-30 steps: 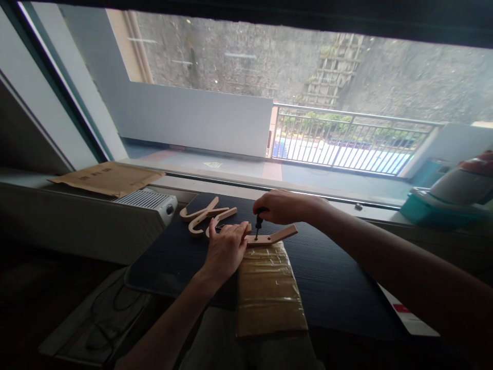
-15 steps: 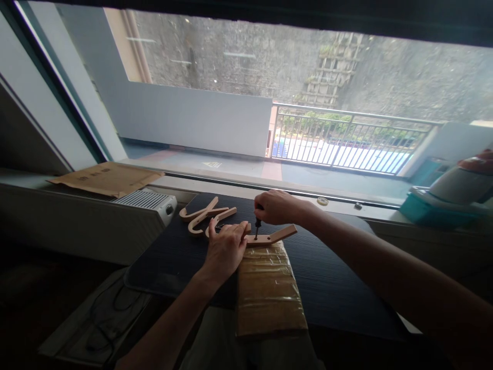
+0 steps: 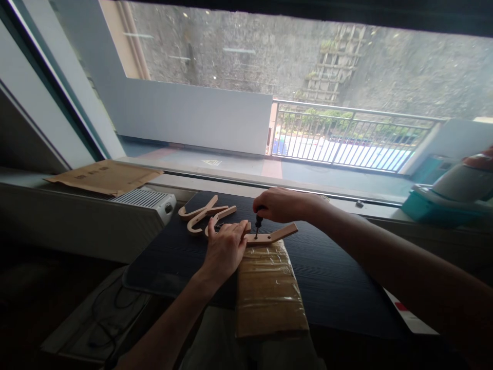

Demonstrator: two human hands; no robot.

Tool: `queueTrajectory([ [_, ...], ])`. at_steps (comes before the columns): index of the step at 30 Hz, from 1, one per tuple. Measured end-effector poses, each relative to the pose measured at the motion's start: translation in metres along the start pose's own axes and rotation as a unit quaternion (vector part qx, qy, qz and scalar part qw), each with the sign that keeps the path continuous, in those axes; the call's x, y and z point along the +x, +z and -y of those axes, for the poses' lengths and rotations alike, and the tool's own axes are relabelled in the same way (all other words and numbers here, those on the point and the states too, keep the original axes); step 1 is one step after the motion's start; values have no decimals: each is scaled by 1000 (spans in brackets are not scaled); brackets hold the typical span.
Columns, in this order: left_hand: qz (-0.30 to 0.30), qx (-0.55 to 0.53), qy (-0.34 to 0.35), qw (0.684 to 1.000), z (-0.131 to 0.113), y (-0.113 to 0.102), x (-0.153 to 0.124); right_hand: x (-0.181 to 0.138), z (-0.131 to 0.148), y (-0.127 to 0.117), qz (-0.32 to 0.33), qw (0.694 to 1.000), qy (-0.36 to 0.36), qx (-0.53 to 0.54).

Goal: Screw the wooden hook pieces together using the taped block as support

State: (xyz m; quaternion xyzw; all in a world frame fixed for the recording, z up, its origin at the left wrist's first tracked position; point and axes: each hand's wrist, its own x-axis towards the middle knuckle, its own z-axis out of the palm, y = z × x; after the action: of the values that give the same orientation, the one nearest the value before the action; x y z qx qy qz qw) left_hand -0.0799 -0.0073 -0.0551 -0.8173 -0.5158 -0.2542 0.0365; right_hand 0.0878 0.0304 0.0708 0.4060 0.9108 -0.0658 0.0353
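My right hand (image 3: 275,204) is closed around the dark handle of a screwdriver (image 3: 258,222). Its shaft points down, slightly tilted, and the tip meets a hole in a pale wooden hook (image 3: 283,233). That hook lies across the far end of a tape-wrapped cardboard package (image 3: 271,293), its angled arm rising to the right. My left hand (image 3: 225,246) grips the hook's left part, fingers bent over it and hiding that end. Left of this hand, several similar wooden hooks (image 3: 198,213) lie in an overlapping group on the dark tabletop (image 3: 327,277).
A white radiator (image 3: 148,199) with a brown paper envelope (image 3: 103,176) on it stands at the left. Behind the table runs a window sill with a small metal object (image 3: 359,204). A teal container (image 3: 431,205) sits at the right. Cables (image 3: 103,308) lie lower left.
My right hand has turned a little and the screwdriver handle leans slightly more to the right. The right forearm has shifted slightly. My left hand and the hook keep their place.
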Motion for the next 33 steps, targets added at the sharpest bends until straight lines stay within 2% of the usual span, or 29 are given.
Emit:
queueTrajectory([
  [6,-9,1,-1,1000,1,2,0,3,1,5,-19,999,44,2],
  [11,-14,1,-1,1000,0,0,-2,1,10,7,-52,997,52,-29],
  [21,-12,-1,3,1000,2,3,-2,-2,9,0,-1,999,-9,-43],
  [24,-14,-5,-1,1000,2,6,-2,3,5,3,-8,1000,9,-28],
  [28,-12,-34,-14,999,2,9,0,6,7,7,-16,997,68,-13],
  [33,22,-95,-22,995,0,0,-4,-7,21,7,-30,994,102,-38],
])
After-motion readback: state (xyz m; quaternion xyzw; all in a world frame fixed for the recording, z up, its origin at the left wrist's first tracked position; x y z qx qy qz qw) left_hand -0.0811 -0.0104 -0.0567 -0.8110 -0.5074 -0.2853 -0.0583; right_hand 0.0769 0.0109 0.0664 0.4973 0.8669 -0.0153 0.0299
